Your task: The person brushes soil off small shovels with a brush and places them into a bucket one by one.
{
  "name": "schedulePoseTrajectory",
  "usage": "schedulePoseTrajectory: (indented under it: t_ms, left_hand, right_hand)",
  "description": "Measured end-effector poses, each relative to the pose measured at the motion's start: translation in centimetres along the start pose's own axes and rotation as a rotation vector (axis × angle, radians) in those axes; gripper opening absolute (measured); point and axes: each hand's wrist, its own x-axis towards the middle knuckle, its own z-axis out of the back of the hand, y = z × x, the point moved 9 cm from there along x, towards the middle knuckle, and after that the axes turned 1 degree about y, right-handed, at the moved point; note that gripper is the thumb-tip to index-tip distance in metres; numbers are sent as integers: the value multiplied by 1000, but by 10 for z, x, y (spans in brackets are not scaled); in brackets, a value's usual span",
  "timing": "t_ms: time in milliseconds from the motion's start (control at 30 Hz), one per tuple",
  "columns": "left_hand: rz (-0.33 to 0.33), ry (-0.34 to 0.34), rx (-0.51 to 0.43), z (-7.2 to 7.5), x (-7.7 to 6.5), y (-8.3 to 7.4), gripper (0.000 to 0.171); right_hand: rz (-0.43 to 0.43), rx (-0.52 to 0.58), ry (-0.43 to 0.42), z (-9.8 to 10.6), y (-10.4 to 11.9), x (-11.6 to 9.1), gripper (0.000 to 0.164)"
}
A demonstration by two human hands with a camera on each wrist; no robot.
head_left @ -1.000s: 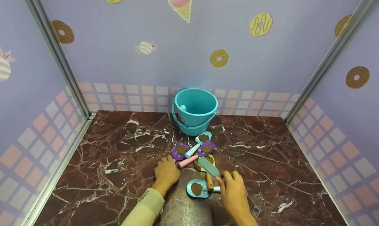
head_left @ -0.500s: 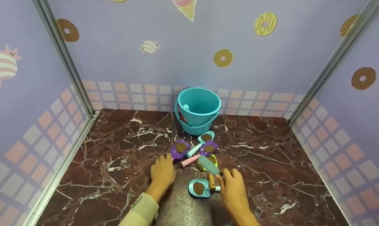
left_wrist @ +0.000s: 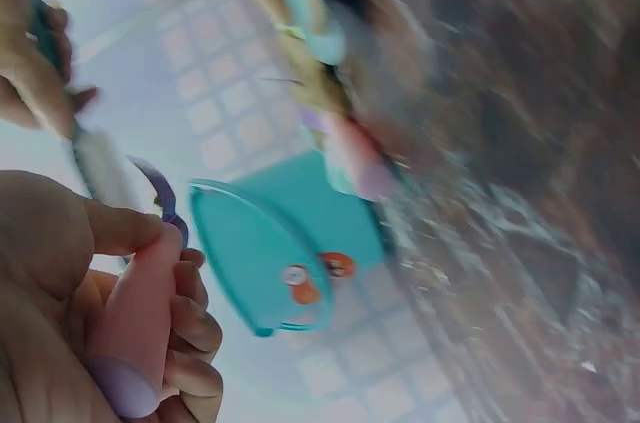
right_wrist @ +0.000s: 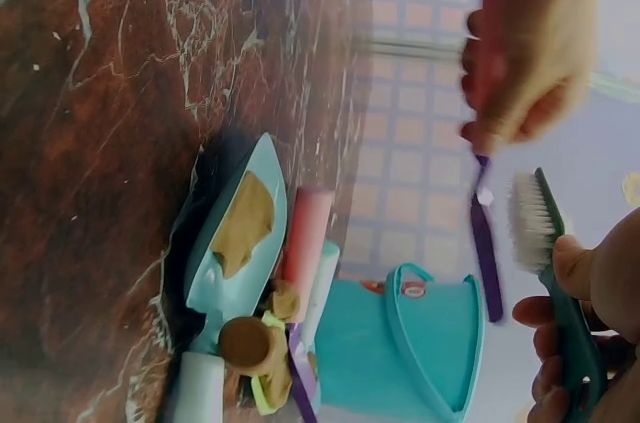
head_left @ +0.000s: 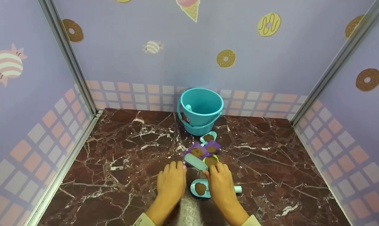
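Lilac walls (head_left: 126, 67) frame the head view's dark-red marbled worktop (head_left: 264, 175) and turquoise plastic bucket (head_left: 202, 121). Left wrist: left grip (left_wrist: 45, 288) curled round a pink-handled purple shovel (left_wrist: 146, 293). Right wrist: right grip (right_wrist: 614, 278) clasping a green, white-bristled brush (right_wrist: 571, 333) near the shovel, above the worktop.

Rough-bristled plastic brush (head_left: 196, 161), smooth plastic shovel (left_wrist: 140, 313) and bucket (head_left: 205, 120), glossy marble-look tabletop (head_left: 129, 142)

Lavender walls (head_left: 120, 64), printed doughnuts (head_left: 220, 58), pink-and-white checks (head_left: 123, 86), grey corner strips (head_left: 70, 56), dark red marbled surface (head_left: 136, 157)
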Motion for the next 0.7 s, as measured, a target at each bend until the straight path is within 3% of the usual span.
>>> schedulePoseTrajectory:
  t_ms: [133, 300, 533, 700]
  left_hand:
    - [-43, -89, 18, 17, -7, -10, 21]
    - [-50, -144, 25, 25, -15, -13, 20]
    - [-45, -120, -2, 25, -19, -12, 19]
    - [-9, -74, 2, 22, -18, -10, 20]
  right_hand:
    - [11, -13, 4, -2, 4, 2, 26]
    - [9, -18, 5, 0, -2, 2, 24]
    - [-31, 21, -28, 6, -19, 6, 20]
    - [-12, 87, -53, 12, -11, 4, 22]
